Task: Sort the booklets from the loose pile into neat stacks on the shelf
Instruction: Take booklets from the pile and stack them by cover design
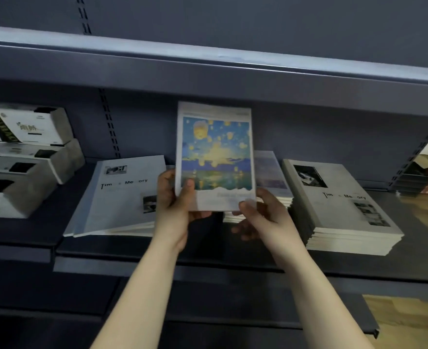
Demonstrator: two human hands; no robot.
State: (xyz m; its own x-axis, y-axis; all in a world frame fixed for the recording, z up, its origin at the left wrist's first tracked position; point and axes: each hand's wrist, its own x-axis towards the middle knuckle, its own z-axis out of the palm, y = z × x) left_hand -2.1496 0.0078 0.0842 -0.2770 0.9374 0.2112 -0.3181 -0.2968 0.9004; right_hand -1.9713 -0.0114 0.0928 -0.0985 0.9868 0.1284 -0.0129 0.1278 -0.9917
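Lantern-cover booklet (pixel 215 157) stands upright in the head view, lifted off the shelf (pixel 157 250) at the middle of the picture. Both hands hold it by its lower edge. The left hand (pixel 175 197) pinches the corner at seven o'clock, thumb flat on the cover and fingers curled behind. The right hand (pixel 261 215) pinches the corner at five o'clock the same way, its lower fingers hanging loosely beneath.

At nine o'clock from it lies the loose pile (pixel 122 197), grey covers fanned and sliding off one another. At three o'clock, partly hidden behind it, sits a low middle stack (pixel 271 177) with pale covers. Further toward three o'clock is the squared grey stack (pixel 341 205). White boxes (pixel 26 157) are piled at the far nine o'clock edge.

The held cover seems to belong on the middle stack. A thin booklet gripped only at the bottom may flop or land skewed. A careless sweep of the left forearm could also push the fanned pile toward the shelf lip.
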